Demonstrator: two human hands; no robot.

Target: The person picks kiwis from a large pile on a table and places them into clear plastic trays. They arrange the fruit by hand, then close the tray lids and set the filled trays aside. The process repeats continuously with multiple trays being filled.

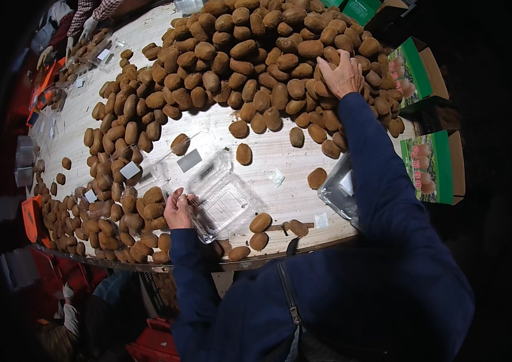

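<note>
My left hand (178, 209) is closed on the left edge of an opened clear plastic clamshell box (227, 204), which lies on the table in front of me with no fruit in it. Its clear lid spreads toward the upper left and bears a grey label (189, 161). My right arm stretches to the big heap of brown kiwifruit (244, 48). There my right hand (343, 77) has its thumb and fingers around a kiwifruit (332, 55); its other fingertips are partly hidden. Beside my right arm sits another clear plastic box (339, 187), partly covered by the sleeve.
Loose kiwifruit (260, 222) lie near the table's front edge (268, 256). Green printed cartons (428, 167) stand at the right. More kiwifruit and labelled boxes cover the left side, near an orange tray (34, 220). At the far left, another person's gloved hand (89, 27) is over kiwifruit.
</note>
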